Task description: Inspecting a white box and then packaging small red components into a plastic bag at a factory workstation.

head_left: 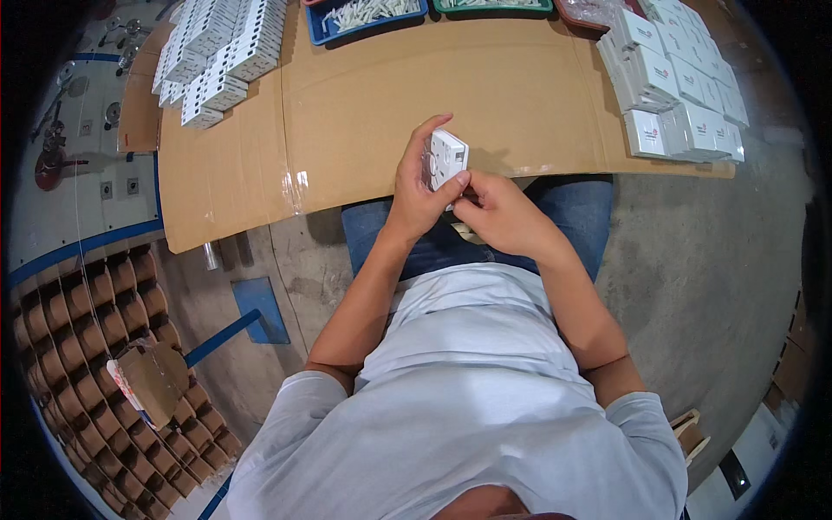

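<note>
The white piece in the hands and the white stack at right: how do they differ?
Support: the white piece is in the left hand, the right hand touching it; the stack rests on the cardboard.
Number: the piece is one; the stack has many.
Surface: the piece shows small openings; the stack's visible faces look smooth, with red marks.
Both are white.

White device (450,154) between the two hands (414,189), near the brown cardboard's (364,104) front edge

white device (450,154) partly hidden by left grip (413,184), blue tray (371,35) and green tray (496,13) cut off by top edge
</note>
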### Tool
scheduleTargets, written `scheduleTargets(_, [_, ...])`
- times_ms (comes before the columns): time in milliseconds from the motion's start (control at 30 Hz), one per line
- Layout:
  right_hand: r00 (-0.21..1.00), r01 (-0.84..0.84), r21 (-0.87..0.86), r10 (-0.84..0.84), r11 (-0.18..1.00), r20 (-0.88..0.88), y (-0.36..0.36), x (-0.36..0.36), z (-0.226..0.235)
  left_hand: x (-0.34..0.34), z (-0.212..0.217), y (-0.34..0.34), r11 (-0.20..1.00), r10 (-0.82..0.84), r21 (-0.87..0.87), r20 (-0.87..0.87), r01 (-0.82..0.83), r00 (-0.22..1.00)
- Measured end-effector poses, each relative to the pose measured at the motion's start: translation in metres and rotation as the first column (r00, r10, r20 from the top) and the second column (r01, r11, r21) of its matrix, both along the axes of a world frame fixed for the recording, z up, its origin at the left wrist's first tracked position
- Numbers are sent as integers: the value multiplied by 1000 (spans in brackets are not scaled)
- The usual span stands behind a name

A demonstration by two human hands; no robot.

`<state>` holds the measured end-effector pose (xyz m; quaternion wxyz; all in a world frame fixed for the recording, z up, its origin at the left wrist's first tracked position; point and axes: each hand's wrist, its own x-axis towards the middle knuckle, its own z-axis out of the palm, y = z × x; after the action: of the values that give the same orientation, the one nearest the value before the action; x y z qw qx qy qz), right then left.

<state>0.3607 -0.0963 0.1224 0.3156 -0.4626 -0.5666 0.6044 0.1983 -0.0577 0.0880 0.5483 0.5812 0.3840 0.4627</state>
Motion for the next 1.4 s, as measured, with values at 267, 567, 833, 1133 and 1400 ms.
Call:
scheduleTargets(267, [998,2,1,-2,1000,68,-5,-6,6,-6,-6,1,996,-48,79,12,47,999])
scheduleTargets(567, [994,38,11,-39,999,103,-7,-8,14,-9,-10,-2,996,-66,50,-23,67,998])
scheduleTargets(833, [945,-3,-132,-40,991,-325,-9,-4,12,-12,-8,2,999,-20,-28,156,25,988])
scheduleTargets(1133, [992,-59,134,43,989,120,3,9,34,9,33,-6,839,320,-538,357,-87,877])
scheduleTargets(1400, [959,42,583,-197,811,205,8,1,16,9,38,-8,804,311,-591,330,-62,891])
